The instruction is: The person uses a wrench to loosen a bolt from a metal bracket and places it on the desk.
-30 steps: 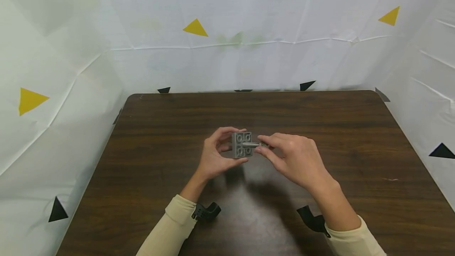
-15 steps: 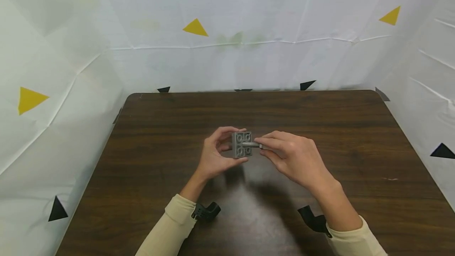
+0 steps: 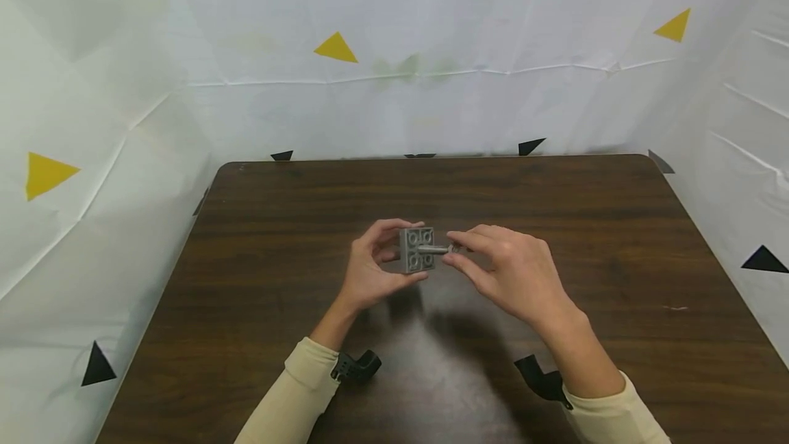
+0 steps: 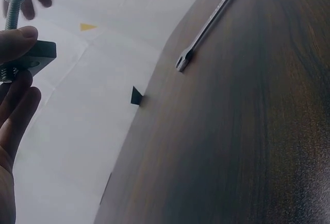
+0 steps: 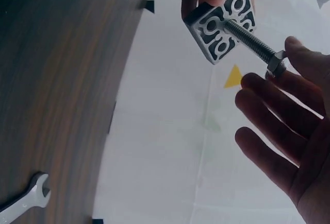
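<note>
My left hand [image 3: 377,262] grips a grey square block [image 3: 417,250] by its edges, above the middle of the brown table [image 3: 277,293]. A threaded bolt [image 3: 434,249] sticks out of the block's centre toward the right. My right hand [image 3: 471,253] pinches a small nut [image 5: 276,64] at the bolt's free end between thumb and fingers. In the right wrist view the block [image 5: 219,23] shows its ribbed face with round holes, and the bolt [image 5: 250,39] runs down to the nut. The left wrist view shows the block [image 4: 37,55] edge-on against my fingers.
A flat metal wrench [image 4: 209,26] lies on the table; the right wrist view shows its open end [image 5: 28,199]. White sheeting with yellow and black triangles walls in the table on three sides. Black wrist mounts [image 3: 357,365] sit at both cuffs.
My right fingers have shifted slightly on the bolt's end, first toward the block, then a little back. The left hand and the block have stayed put.
</note>
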